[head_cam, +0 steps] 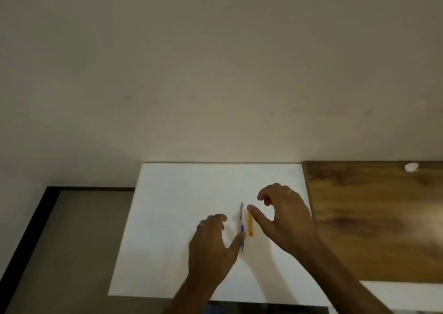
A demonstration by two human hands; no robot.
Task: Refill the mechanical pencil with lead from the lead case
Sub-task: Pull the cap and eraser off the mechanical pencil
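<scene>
The mechanical pencil (242, 225) and orange lead case (251, 227) lie side by side on the white surface (167, 218), neither lifted. Left hand (211, 244) and right hand (285, 215) hover with released grip (thumbs nearest). By the look of it, all refilling steps remain.

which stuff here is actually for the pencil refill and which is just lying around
For the job:
- pencil, lying on the white sheet, left hand's thumb at its lower end
- orange lead case, just right of the pencil, under the right hand

Just lying about:
- small white scrap on the wooden top, far right
- dark-framed panel at left
</scene>
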